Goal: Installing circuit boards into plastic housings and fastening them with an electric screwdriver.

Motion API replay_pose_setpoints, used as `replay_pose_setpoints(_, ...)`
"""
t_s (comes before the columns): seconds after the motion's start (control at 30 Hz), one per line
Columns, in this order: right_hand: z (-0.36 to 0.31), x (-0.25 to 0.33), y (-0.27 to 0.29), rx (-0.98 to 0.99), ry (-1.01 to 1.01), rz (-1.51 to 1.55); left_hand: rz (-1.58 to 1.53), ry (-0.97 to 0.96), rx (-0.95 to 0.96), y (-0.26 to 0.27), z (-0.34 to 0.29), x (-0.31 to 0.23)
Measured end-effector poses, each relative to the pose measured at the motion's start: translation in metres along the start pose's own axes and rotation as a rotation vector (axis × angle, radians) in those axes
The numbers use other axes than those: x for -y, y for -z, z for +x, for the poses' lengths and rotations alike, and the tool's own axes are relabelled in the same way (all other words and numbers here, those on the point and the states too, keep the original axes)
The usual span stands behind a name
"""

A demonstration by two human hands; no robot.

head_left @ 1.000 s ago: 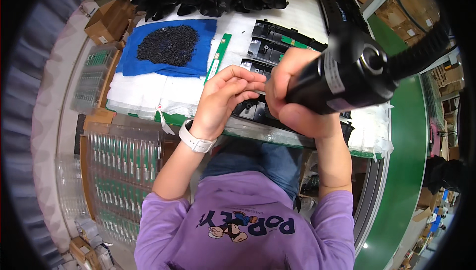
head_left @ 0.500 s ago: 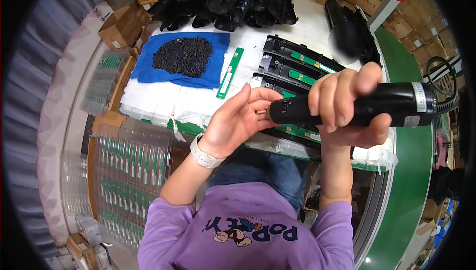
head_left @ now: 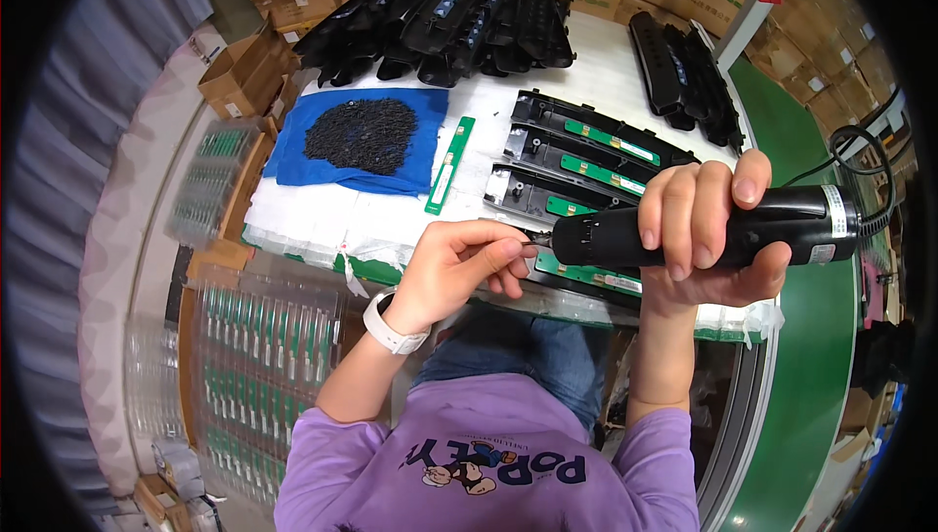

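My right hand (head_left: 708, 224) is wrapped round a black corded electric screwdriver (head_left: 611, 236), held level with its nose pointing left. At that nose, my left hand (head_left: 459, 263) pinches the thin dark screwdriver bit (head_left: 534, 243) between thumb and forefinger; whether a screw sits there too is hidden by the fingers. Behind and below the tool lie several long black plastic housings (head_left: 539, 146) in a row, with green circuit boards (head_left: 614, 139) in them. A loose green circuit board strip (head_left: 450, 166) lies left of the row.
A heap of small black screws (head_left: 362, 134) rests on a blue cloth (head_left: 289, 156). More black housings are piled at the back (head_left: 440, 19) and back right (head_left: 684, 78). Clear trays of green boards (head_left: 259, 337) stand at the left. The screwdriver's cable (head_left: 887, 170) loops at the right.
My left hand has closed from spread, curled fingers into a pinch at the screwdriver's tip. The screwdriver has shifted slightly right and down in my right hand's grip.
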State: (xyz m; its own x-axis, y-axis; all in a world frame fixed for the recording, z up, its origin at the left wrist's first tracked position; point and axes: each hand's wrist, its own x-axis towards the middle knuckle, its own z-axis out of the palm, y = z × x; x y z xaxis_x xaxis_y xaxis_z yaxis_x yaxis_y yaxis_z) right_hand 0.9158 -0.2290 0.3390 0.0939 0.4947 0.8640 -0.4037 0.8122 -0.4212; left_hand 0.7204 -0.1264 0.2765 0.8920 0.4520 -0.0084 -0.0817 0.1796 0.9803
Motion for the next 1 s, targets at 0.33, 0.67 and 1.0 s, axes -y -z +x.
replay_pose_setpoints(0.33,-0.006,0.006,-0.015,-0.161,-0.002,-0.063,0.051,0.010,0.060,-0.005,0.001,0.002)
replay_pose_setpoints(0.67,-0.018,0.037,-0.014,-0.309,-0.163,-0.008,0.403,-0.387,0.113,-0.025,0.008,0.006)
replay_pose_setpoints(1.0,-0.043,0.088,-0.003,-0.373,-0.351,-0.591,1.212,-0.748,0.114,-0.039,0.023,0.028)
